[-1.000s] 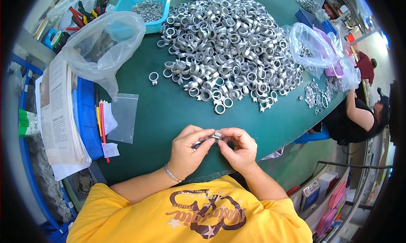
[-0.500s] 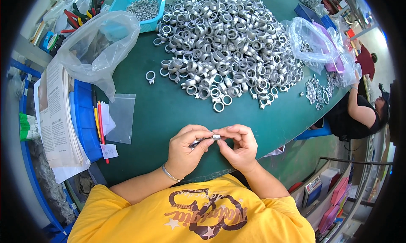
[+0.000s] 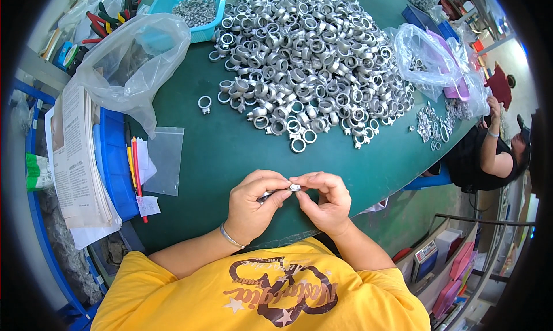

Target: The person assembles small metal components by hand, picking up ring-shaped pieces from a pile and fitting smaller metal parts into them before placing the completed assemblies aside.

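A small silvery metal ring clamp [image 3: 295,187] is held between my two hands, just above the near part of the green table. My left hand [image 3: 252,209] pinches it between thumb and fingers, which cover most of its ring. The thumb and fingertips of my right hand [image 3: 326,201] close on its lug end, where a pale oval face shows. Beyond my hands lies a large heap of similar metal ring clamps [image 3: 311,66]. One loose ring clamp [image 3: 204,104] rests apart from the heap on its left.
To the left are a clear plastic bag [image 3: 135,72], a blue bin [image 3: 118,158], pencils [image 3: 137,172] and a flat zip bag [image 3: 165,161]. A turquoise basket [image 3: 223,2] of small parts stands at the back. On the right, a co-worker [image 3: 498,158] sits near smaller metal parts [image 3: 431,123].
My hands and the ring clamp have barely moved. On the right, the co-worker's forearm has risen from the table's edge.
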### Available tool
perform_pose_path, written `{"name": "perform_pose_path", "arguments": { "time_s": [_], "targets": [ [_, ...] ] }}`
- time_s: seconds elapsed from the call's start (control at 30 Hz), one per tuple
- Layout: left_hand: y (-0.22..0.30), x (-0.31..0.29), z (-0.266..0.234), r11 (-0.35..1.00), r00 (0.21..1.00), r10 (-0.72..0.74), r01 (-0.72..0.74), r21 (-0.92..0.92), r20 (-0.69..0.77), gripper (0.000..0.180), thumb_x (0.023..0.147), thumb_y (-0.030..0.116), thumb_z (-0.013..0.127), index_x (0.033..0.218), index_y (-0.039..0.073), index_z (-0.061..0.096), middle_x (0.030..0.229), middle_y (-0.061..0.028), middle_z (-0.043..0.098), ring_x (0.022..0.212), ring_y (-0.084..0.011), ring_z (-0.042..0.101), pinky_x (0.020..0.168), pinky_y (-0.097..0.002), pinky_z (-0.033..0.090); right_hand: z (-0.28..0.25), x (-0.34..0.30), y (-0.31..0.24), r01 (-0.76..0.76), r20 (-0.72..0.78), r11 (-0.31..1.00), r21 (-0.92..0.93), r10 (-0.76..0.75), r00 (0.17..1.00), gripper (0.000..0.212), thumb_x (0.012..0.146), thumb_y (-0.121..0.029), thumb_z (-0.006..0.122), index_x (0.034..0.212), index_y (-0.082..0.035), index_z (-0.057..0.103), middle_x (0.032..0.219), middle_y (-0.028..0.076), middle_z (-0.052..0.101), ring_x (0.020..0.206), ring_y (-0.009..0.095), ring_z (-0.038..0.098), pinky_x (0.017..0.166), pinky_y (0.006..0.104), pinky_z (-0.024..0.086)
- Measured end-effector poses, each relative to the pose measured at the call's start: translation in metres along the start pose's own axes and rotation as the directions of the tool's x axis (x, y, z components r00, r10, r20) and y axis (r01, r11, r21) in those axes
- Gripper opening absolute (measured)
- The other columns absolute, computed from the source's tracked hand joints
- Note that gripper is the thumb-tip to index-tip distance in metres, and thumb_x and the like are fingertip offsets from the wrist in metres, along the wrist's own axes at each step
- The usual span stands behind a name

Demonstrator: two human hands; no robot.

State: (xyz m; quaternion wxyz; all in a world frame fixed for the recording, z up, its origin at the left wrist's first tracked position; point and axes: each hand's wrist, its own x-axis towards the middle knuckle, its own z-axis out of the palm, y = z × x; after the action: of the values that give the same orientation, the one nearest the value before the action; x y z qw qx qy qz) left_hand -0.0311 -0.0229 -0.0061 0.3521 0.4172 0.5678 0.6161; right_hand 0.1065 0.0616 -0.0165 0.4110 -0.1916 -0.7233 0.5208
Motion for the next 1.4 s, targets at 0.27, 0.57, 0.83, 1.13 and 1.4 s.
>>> {"name": "perform_pose_path", "arguments": {
  "time_s": [0.27,0.57,0.83,1.13,1.4],
  "targets": [
    [0.003,0.004,-0.004,0.802,0.921,-0.386,0.364,-0.474,0.054,0.021,0.086,0.002,0.056,0.107,0.001,0.054,0.09,-0.0107,0.061,0.063,-0.0094,0.056,0.047,-0.0171,0.044,-0.015,0.023,-0.002,-0.002,-0.047,0.914,-0.405,-0.019,0.999,0.014,0.073,0.009,0.06,0.085,0.002,0.061,0.083,0.013,0.063,0.069,0.022,0.062,0.062,0.0289,0.05],
    [-0.002,0.005,-0.01,0.543,0.915,-0.383,0.333,-0.771,0.126,0.014,0.085,0.004,0.057,0.098,0.001,0.055,0.079,-0.0069,0.057,0.062,-0.0092,0.055,0.039,-0.0156,0.04,-0.012,0.045,0.005,0.034,0.134,0.788,-0.615,0.062,0.989,0.011,0.072,-0.003,0.068,0.082,-0.003,0.064,0.078,0.007,0.057,0.069,0.023,0.055,0.062,0.0309,0.046],
    [0.002,0.001,-0.005,0.882,0.955,-0.277,0.296,-0.366,0.104,0.01,0.082,0.003,0.063,0.091,0.001,0.059,0.08,-0.002,0.056,0.057,-0.0044,0.051,0.04,-0.0153,0.036,-0.01,0.026,-0.014,0.078,0.198,0.966,-0.245,-0.028,0.98,0.013,0.07,0.003,0.068,0.082,-0.001,0.062,0.086,0.01,0.063,0.074,0.022,0.06,0.066,0.0284,0.048],
    [0.004,-0.001,-0.003,0.997,0.999,-0.011,0.014,-0.07,0.047,0.013,0.073,0.0,0.07,0.083,0.003,0.063,0.083,-0.0025,0.058,0.069,-0.0074,0.052,0.061,-0.0186,0.042,-0.008,0.022,-0.015,0.043,0.136,0.982,-0.183,-0.018,0.99,0.014,0.076,0.008,0.061,0.087,-0.001,0.06,0.089,0.011,0.062,0.076,0.019,0.06,0.068,0.0265,0.049],
    [0.003,-0.001,-0.001,0.999,0.998,0.028,-0.026,-0.029,0.051,0.013,0.071,0.0,0.071,0.081,0.004,0.064,0.08,-0.0036,0.058,0.071,-0.0104,0.054,0.062,-0.0211,0.043,-0.012,0.02,-0.023,-0.536,0.239,0.823,0.188,0.491,0.838,0.02,0.094,-0.012,0.046,0.105,0.002,0.055,0.085,0.004,0.059,0.072,0.008,0.055,0.064,0.0195,0.046]
  ]
}}
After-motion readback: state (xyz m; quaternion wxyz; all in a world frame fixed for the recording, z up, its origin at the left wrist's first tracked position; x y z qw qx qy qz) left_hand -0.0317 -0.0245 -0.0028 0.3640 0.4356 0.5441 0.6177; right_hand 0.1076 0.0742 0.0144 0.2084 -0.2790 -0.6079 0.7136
